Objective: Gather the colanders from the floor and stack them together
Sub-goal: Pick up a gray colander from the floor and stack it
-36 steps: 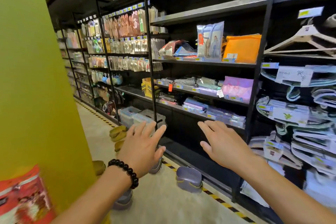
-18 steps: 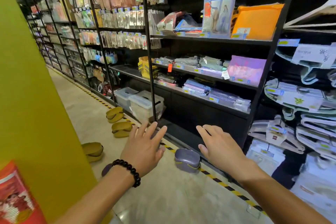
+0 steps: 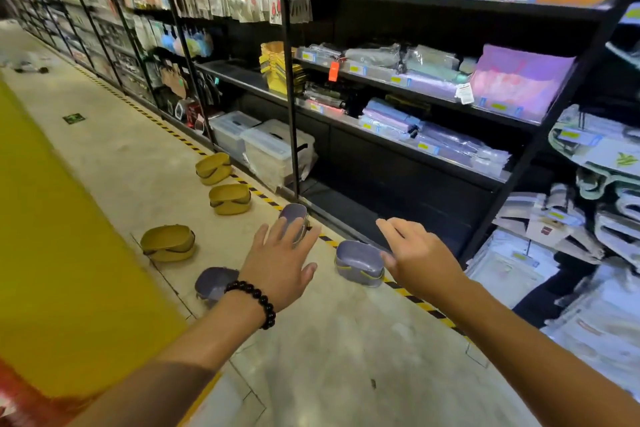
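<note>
Several colanders lie upside down on the shop floor. Three are mustard yellow: one (image 3: 168, 242) near the yellow wall, one (image 3: 229, 199) further off and one (image 3: 213, 168) beyond it. Three are purple-grey: one (image 3: 360, 263) by the striped floor tape, one (image 3: 294, 217) partly behind my fingers and one (image 3: 213, 283) partly behind my left wrist. My left hand (image 3: 280, 263), with a black bead bracelet, hovers open above the floor. My right hand (image 3: 417, 257) is open too, just right of the nearest purple-grey colander. Neither hand holds anything.
Black shelving (image 3: 408, 104) full of packaged goods runs along the right, with clear storage boxes (image 3: 273, 152) on its lowest level. A yellow wall (image 3: 52, 236) stands on the left. Black-and-yellow tape (image 3: 419, 302) marks the floor by the shelves. The aisle floor (image 3: 114, 135) stretches away ahead.
The view has tilted down and come closer to the floor, so more colanders show. Both hands have stayed open and stretched forward, now lower toward the purple-grey colanders.
</note>
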